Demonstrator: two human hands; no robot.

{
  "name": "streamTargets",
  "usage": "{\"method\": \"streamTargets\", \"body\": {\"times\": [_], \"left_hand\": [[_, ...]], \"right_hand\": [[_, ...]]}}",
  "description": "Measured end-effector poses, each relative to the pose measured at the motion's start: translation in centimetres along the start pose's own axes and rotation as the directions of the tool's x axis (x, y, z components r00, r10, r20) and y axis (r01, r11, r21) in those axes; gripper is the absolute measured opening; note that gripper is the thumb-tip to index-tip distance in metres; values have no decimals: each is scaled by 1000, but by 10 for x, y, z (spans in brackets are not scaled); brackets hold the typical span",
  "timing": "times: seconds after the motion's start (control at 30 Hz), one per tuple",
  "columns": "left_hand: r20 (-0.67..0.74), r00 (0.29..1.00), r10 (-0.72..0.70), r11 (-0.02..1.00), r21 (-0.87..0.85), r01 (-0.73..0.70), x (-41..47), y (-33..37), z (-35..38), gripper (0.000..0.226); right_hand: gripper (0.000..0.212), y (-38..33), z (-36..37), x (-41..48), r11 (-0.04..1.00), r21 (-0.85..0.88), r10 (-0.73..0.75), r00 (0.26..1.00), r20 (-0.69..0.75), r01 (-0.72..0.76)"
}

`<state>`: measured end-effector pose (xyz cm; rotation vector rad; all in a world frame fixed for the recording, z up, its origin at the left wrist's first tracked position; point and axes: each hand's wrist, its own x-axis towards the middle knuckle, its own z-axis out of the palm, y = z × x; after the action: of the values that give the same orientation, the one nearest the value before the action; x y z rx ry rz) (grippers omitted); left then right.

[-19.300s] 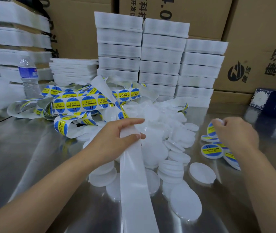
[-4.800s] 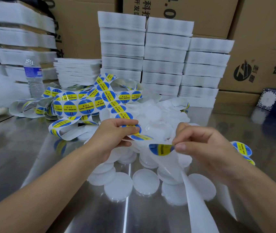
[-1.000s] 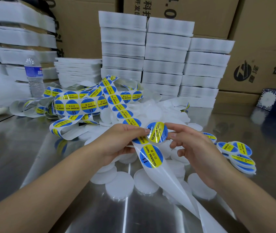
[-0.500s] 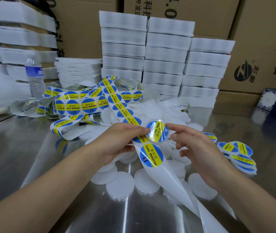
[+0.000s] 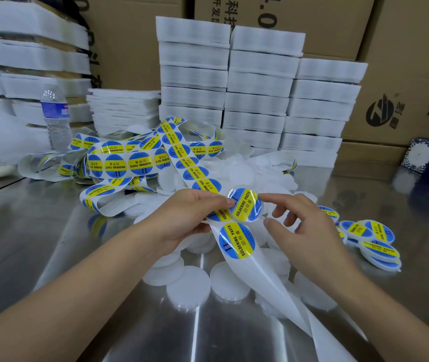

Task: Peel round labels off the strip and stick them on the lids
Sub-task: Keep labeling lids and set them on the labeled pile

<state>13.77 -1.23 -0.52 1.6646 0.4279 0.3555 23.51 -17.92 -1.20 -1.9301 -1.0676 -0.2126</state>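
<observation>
Blue and yellow, the round label (image 5: pixel 245 205) sits on a clear lid that the left hand (image 5: pixel 189 218) holds up above the steel table (image 5: pixel 51 231), between the two hands. The left thumb presses its left edge, and the same hand also pinches the label strip (image 5: pixel 236 240) just below, so this hand grasps two things at once. The right hand (image 5: pixel 302 231) is released: its fingers are spread, the index fingertip only touches the right rim of the lid, and nothing is pinched.

I think the main risk is at the label itself. It looks glossy and wrinkled by reflections, so if the finger does not rub it flat, an air bubble or a lifted edge can remain. The lid is held by one edge only; a strong push from the right could slip it out and drop it among the blank lids (image 5: pixel 189 286) below. The next label on the strip lies very near, and it could stick to the thumb or the lid by mistake. The finished lids (image 5: pixel 375 239) lie to the right, near the right wrist, which could scatter them.
</observation>
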Motion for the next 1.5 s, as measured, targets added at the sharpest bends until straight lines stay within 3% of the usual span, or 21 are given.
{"method": "streamTargets", "body": {"times": [0.17,0.8,1.03,1.1,1.17,1.23,1.3,1.5], "left_hand": [[-2,1000,10,1000,-5,-10,0,0,0,15],[-17,1000,22,999,41,-21,0,-2,1,10],[-17,999,30,998,57,-29,-3,2,4,10],[-8,999,36,998,55,-36,-4,3,4,11],[27,999,46,998,48,-47,-5,3,5,13],[82,994,66,998,12,-67,-7,3,7,10],[143,984,107,994,-39,-103,-9,3,9,11],[128,975,184,983,-8,-184,-11,2,13,17]], "right_hand": [[42,1,3,-2,981,-175,-95,995,-34,88],[27,5,5,-5,908,-380,-244,961,-133,178],[21,4,2,-3,898,-426,-160,983,-92,106],[25,2,2,-2,935,-345,-111,991,-76,78],[32,-1,2,-1,991,-133,-10,998,-64,1],[44,-4,3,-1,991,97,91,996,5,-92],[54,-5,6,-2,962,249,94,992,85,-113],[58,-1,13,-2,898,420,84,989,124,-129]]}}
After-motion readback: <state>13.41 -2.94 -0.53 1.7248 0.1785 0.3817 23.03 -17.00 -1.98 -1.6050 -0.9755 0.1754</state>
